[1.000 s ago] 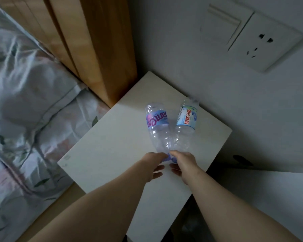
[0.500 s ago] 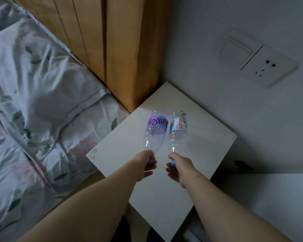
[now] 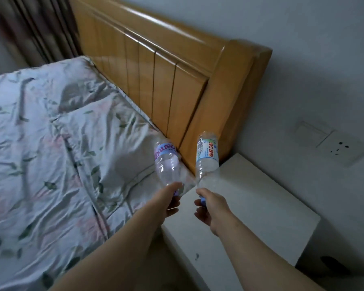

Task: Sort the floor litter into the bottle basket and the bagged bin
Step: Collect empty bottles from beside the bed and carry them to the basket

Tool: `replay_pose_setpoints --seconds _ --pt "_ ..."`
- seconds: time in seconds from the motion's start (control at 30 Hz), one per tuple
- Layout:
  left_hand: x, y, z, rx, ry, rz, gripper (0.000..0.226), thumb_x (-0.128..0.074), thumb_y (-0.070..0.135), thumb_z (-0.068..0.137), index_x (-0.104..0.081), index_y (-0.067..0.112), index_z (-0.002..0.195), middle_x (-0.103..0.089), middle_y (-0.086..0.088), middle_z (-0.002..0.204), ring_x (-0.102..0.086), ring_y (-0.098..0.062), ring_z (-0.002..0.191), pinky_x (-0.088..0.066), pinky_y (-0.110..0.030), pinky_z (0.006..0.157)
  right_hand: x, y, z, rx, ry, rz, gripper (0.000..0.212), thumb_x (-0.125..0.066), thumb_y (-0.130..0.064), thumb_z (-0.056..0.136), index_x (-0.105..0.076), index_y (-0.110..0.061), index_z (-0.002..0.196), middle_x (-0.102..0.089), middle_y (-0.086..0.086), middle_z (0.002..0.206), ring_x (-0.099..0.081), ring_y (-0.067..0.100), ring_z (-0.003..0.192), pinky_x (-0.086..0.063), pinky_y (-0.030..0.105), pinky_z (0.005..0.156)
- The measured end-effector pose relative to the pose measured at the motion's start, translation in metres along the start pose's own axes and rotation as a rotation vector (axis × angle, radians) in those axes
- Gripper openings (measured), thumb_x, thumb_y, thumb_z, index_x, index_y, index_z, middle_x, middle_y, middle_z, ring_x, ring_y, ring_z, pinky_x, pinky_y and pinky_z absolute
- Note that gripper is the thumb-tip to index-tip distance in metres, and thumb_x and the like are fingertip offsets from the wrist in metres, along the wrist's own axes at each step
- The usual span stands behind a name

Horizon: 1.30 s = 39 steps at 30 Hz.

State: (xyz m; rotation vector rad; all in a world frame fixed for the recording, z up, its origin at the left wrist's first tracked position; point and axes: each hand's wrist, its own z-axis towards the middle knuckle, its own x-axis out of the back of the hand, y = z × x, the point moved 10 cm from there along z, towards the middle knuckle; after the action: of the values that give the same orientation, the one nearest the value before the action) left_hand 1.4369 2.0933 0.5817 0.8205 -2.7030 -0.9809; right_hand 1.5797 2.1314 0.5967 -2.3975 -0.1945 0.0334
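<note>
A person's left hand [image 3: 168,201] grips the capped neck of a clear purple-labelled bottle [image 3: 166,162] while the right hand [image 3: 210,208] grips the neck of a clear blue-and-white-labelled bottle [image 3: 206,158]. Both bottles are in the air with their bases pointing up and away, close together above the spot where a floral quilt [image 3: 51,143] meets a white bedside table [image 3: 250,206]. A wooden headboard [image 3: 177,80] rises behind them, and a wall socket [image 3: 340,149] sits at right.

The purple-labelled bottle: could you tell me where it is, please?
Head view, centre: the left hand holds the purple-labelled bottle by its neck, left of the blue-labelled bottle, over the bed.
</note>
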Motion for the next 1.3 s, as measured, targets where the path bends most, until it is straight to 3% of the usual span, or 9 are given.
replay_pose_setpoints --seconds 0.1,0.23,0.37,0.53,0.73,0.83,0.97,1.17,1.3 --pt "0.028 0.017 -0.016 -0.114 0.057 -0.083 0.024 -0.061 0.031 0.088 -0.052 0.010 0.085 -0.052 -0.007 0.073 -0.051 -0.016 0.068 -0.048 -0.030 0.075 -0.021 -0.014 -0.013 0.057 -0.064 -0.024 0.031 -0.060 -0.042 0.088 -0.057 -0.012 0.093 -0.061 0.007 0.085 -0.057 0.017 0.077 -0.053 0.029 0.076" --pt "0.063 0.028 -0.049 -0.222 0.135 -0.206 0.029 -0.058 0.039 0.089 -0.053 0.011 0.082 -0.049 -0.004 0.065 -0.048 -0.015 0.062 -0.045 -0.028 0.068 -0.045 -0.033 -0.042 0.166 -0.173 -0.051 0.042 -0.057 -0.052 0.087 -0.058 -0.010 0.088 -0.058 0.006 0.074 -0.052 0.013 0.064 -0.048 0.023 0.063" --pt "0.096 0.033 -0.091 -0.340 0.212 -0.303 0.034 -0.052 0.045 0.091 -0.051 0.013 0.080 -0.041 0.001 0.054 -0.038 -0.013 0.053 -0.036 -0.023 0.057 -0.067 -0.037 -0.077 0.291 -0.241 -0.151 0.039 -0.053 -0.050 0.089 -0.055 -0.012 0.080 -0.055 0.006 0.068 -0.048 0.014 0.059 -0.045 0.026 0.061" --pt "0.165 0.005 -0.160 -0.430 0.397 -0.501 0.033 -0.053 0.042 0.092 -0.056 0.012 0.078 -0.045 -0.001 0.058 -0.045 -0.014 0.056 -0.043 -0.025 0.063 -0.135 -0.021 -0.141 0.438 -0.435 -0.285 0.031 -0.054 -0.043 0.091 -0.053 -0.016 0.076 -0.053 0.004 0.066 -0.048 0.012 0.055 -0.041 0.021 0.052" --pt "0.296 -0.058 -0.252 -0.547 0.669 -0.735 0.035 -0.050 0.044 0.092 -0.055 0.013 0.077 -0.045 -0.001 0.060 -0.046 -0.013 0.058 -0.045 -0.027 0.066 -0.234 0.052 -0.236 0.308 -0.763 -0.357 0.035 -0.048 -0.042 0.095 -0.052 -0.009 0.084 -0.057 0.007 0.067 -0.051 0.016 0.057 -0.046 0.025 0.056" --pt "0.348 -0.089 -0.294 -0.588 0.759 -0.802 0.037 -0.047 0.045 0.093 -0.053 0.013 0.074 -0.047 0.001 0.053 -0.045 -0.013 0.056 -0.044 -0.028 0.066 -0.275 0.080 -0.278 0.324 -0.838 -0.391 0.036 -0.046 -0.042 0.096 -0.050 -0.009 0.083 -0.056 0.007 0.065 -0.050 0.016 0.054 -0.045 0.026 0.054" --pt "0.421 -0.136 -0.348 -0.599 0.885 -0.836 0.041 -0.046 0.049 0.093 -0.053 0.012 0.075 -0.042 -0.001 0.058 -0.043 -0.013 0.054 -0.044 -0.026 0.062 -0.344 0.128 -0.346 0.398 -0.967 -0.471 0.033 -0.044 -0.041 0.097 -0.050 -0.011 0.083 -0.056 0.007 0.067 -0.048 0.017 0.052 -0.043 0.025 0.054" --pt "0.565 -0.234 -0.462 -0.624 1.148 -0.916 0.047 -0.043 0.053 0.092 -0.052 0.012 0.069 -0.044 -0.001 0.058 -0.044 -0.014 0.053 -0.046 -0.027 0.061 -0.454 0.260 -0.489 0.299 -1.244 -0.561 0.031 -0.047 -0.040 0.096 -0.053 -0.012 0.082 -0.057 0.006 0.067 -0.050 0.016 0.055 -0.046 0.027 0.058" --pt "0.616 -0.284 -0.515 -0.653 1.251 -0.984 0.046 -0.041 0.053 0.093 -0.045 0.018 0.064 -0.039 0.001 0.054 -0.035 -0.013 0.050 -0.039 -0.024 0.053 -0.499 0.329 -0.544 0.213 -1.343 -0.606 0.034 -0.046 -0.041 0.096 -0.054 -0.010 0.086 -0.058 0.006 0.066 -0.050 0.016 0.054 -0.047 0.028 0.060"
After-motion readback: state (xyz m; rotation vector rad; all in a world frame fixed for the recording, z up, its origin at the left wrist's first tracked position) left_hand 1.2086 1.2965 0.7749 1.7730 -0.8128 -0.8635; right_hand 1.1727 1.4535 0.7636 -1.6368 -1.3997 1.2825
